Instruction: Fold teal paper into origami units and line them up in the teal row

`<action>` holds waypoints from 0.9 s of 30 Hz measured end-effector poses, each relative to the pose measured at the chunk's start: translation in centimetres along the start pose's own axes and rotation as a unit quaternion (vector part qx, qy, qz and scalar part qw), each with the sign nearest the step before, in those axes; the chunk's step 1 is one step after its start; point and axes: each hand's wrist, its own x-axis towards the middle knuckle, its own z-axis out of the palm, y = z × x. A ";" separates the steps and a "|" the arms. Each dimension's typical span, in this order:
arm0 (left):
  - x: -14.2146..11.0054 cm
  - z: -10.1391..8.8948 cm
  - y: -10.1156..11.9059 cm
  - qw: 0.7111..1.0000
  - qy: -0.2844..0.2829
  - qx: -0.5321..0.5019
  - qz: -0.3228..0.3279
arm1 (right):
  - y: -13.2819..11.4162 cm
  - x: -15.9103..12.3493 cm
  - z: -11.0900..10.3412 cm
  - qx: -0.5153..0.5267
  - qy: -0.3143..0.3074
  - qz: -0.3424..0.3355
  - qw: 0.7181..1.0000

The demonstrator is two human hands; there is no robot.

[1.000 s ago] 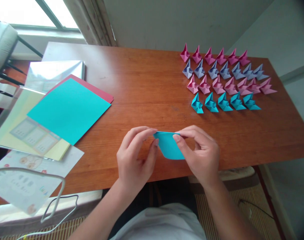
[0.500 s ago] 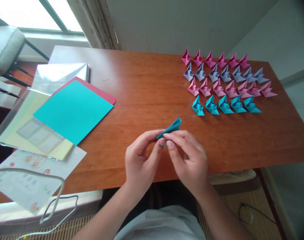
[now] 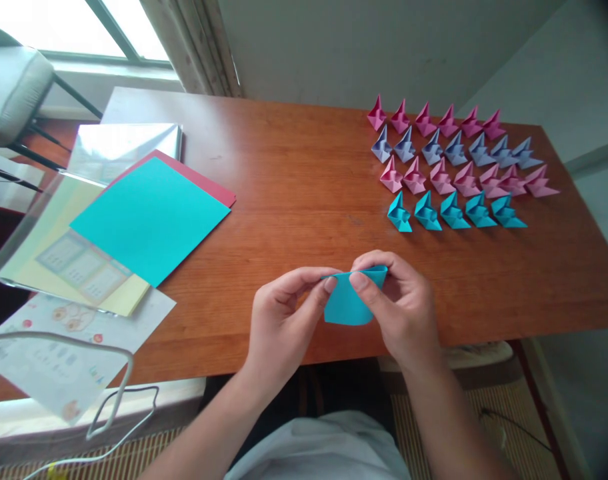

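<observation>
Above the front of the wooden table [image 3: 264,233], a small folded piece of turquoise paper [image 3: 348,303] is held between both hands. My left hand [image 3: 284,317] pinches its left upper corner between thumb and fingers. With the thumb in front and the fingers behind, my right hand [image 3: 404,303] grips its upper right part. The paper's broad face is turned toward me, and a rounded fold shows at its top right. Beyond the right hand stands a row of turquoise origami figures [image 3: 453,212].
Behind the turquoise row are rows of pink figures [image 3: 440,179], lilac figures [image 3: 454,150] and magenta figures [image 3: 425,121]. To the left, a turquoise sheet [image 3: 149,213] lies over a red sheet [image 3: 199,177], beside a clear packet of yellow paper [image 3: 14,260] and a printed white sheet [image 3: 59,360].
The folded paper has turned from edge-on to showing its flat face. My right hand has moved right and now grips farther along its top edge; the left hand stays near its corner.
</observation>
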 end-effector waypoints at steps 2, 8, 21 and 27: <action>0.0 0.1 0.1 1.000 -0.007 -0.020 -0.020 | 0.1 -0.1 0.1 0.033 0.010 0.001 0.999; 0.1 0.1 0.5 0.996 0.005 -0.050 -0.068 | 0.2 -0.5 0.2 0.067 0.002 0.017 0.998; 0.3 0.0 0.7 0.995 -0.018 -0.057 -0.081 | -0.3 -0.3 0.0 0.010 0.004 -0.005 1.000; 0.6 -0.5 0.5 0.998 -0.030 -0.014 -0.060 | -0.8 -0.3 0.0 -0.025 -0.001 -0.032 0.999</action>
